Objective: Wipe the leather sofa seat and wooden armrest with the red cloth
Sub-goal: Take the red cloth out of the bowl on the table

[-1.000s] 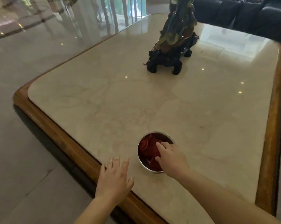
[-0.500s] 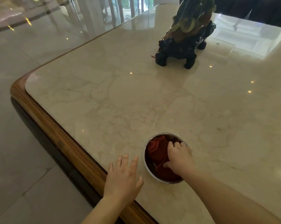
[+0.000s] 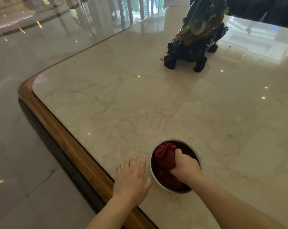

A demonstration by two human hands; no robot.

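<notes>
Since the earlier frame, our right hand (image 3: 185, 167) has sunk deeper into the metal bowl (image 3: 196, 152) and closed its fingers around the red cloth (image 3: 164, 156), which bunches up inside the bowl near the bench's (image 3: 123, 104) near edge. Our left hand (image 3: 131, 177) lies flat with fingers spread, just beside the bowl's left rim. A dark carved ornament (image 3: 196, 45) stands toward the far edge.

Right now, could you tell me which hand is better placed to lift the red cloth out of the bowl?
Right. The right hand is already closed on the red cloth inside the metal bowl; the left hand rests open beside it.
</notes>
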